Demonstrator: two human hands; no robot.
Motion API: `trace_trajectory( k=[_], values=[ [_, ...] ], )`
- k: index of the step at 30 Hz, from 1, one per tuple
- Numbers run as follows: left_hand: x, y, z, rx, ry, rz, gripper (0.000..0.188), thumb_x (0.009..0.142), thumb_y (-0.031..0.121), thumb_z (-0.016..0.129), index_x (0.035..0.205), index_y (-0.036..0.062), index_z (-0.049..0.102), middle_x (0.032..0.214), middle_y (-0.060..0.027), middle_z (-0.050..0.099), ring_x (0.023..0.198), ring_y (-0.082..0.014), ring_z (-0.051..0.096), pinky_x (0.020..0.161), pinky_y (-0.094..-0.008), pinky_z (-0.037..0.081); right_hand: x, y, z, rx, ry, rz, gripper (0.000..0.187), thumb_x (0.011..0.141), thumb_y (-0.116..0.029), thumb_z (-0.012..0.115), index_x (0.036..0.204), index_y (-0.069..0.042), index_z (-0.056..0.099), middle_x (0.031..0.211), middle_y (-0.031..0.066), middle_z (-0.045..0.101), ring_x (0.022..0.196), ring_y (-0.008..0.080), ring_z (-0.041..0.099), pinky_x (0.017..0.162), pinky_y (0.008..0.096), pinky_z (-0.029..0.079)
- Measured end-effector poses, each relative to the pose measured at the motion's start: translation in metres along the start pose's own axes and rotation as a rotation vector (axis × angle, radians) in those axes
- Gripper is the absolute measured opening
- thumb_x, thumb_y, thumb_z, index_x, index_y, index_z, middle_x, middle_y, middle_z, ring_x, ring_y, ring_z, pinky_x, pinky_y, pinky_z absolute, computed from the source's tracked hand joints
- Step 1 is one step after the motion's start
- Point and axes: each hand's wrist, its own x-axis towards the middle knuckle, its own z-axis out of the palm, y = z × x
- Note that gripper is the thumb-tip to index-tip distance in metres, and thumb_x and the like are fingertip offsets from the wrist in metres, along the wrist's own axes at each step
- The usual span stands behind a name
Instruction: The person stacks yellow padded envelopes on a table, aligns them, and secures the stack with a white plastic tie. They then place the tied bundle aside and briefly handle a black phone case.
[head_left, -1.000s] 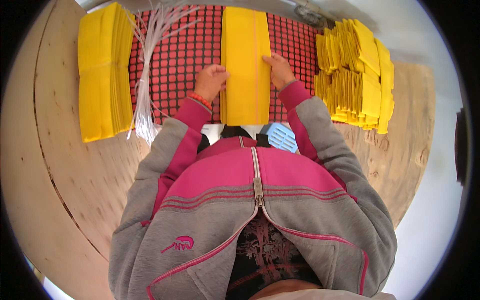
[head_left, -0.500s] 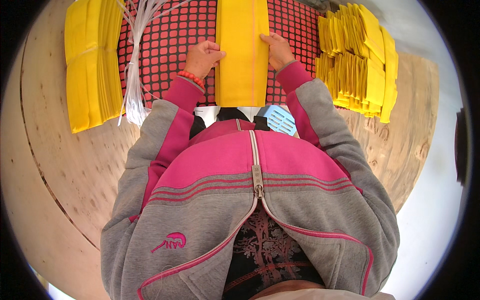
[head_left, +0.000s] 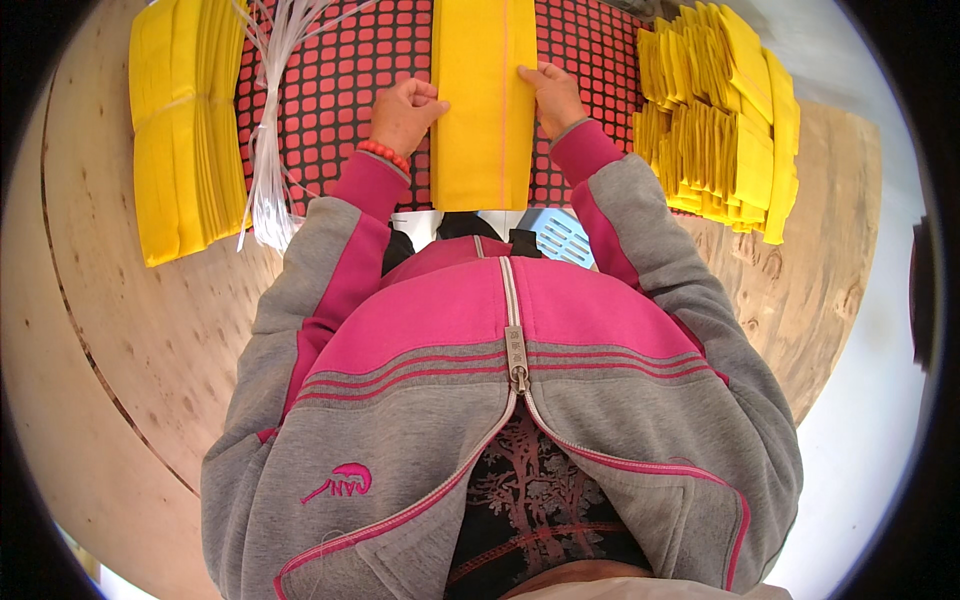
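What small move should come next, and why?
Probably press gently inward to square the middle yellow stack: the left hand is at its left edge, the right hand at its right, and layer edges show along the left.

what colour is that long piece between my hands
The long piece is yellow with a pinkish line; head view.

Bright, diffuse light | right side washed pale | centre sharp | rim bent, corners black
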Motion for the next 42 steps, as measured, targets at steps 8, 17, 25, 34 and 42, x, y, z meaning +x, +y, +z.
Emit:
trace_trajectory(
  k=[8,17,25,34,42],
  values=[
    [-0.017,0.031,0.004,0.497,0.163,0.195,0.027,0.079,0.011,0.067,0.104,0.0001,0.062,0.095,-0.0109,0.068,0.085,-0.0221,0.066,0.077,-0.0340,0.051,-0.005,-0.001,-0.007,-0.172,0.028,-0.103,0.026,0.088,-0.017,0.065,0.103,0.004,0.063,0.089,0.0080,0.067,0.073,0.0133,0.063,0.061,0.0276,0.051],
    [-0.028,0.050,0.048,1.081,-0.006,0.756,0.049,0.079,0.022,0.066,0.122,0.0033,0.054,0.136,-0.0197,0.046,0.129,-0.0335,0.041,0.109,-0.0549,0.025,-0.041,-0.002,-0.046,-0.505,0.076,-0.372,0.028,0.085,-0.019,0.068,0.104,0.001,0.062,0.088,0.0063,0.066,0.084,0.0130,0.064,0.074,0.0280,0.052],
    [-0.028,0.053,0.056,1.257,-0.162,0.688,0.060,0.081,0.029,0.068,0.131,0.0035,0.048,0.142,-0.0202,0.040,0.132,-0.0350,0.038,0.109,-0.0591,0.021,-0.138,-0.105,-0.164,-0.597,0.045,-0.817,0.025,0.088,-0.017,0.067,0.106,-0.002,0.061,0.100,0.0034,0.064,0.091,0.0122,0.062,0.081,0.0283,0.050],
    [-0.027,0.047,0.059,1.290,-0.191,0.640,0.060,0.083,0.030,0.066,0.133,0.0033,0.047,0.146,-0.0208,0.035,0.137,-0.0337,0.031,0.109,-0.0569,0.024,-0.078,-0.176,-0.453,-0.844,0.763,-0.572,0.035,0.083,-0.034,0.067,0.095,-0.002,0.068,0.088,0.0107,0.069,0.084,0.0216,0.066,0.077,0.0324,0.051],
    [-0.025,0.043,0.060,1.228,-0.204,0.670,0.061,0.083,0.028,0.066,0.134,0.0013,0.046,0.147,-0.0218,0.033,0.136,-0.0364,0.032,0.107,-0.0561,0.027,-0.017,-0.195,-0.518,-1.349,0.582,-0.125,0.058,0.082,-0.061,0.054,0.105,-0.011,0.071,0.100,0.0190,0.067,0.091,0.0384,0.063,0.083,0.0422,0.049]
  ],
)
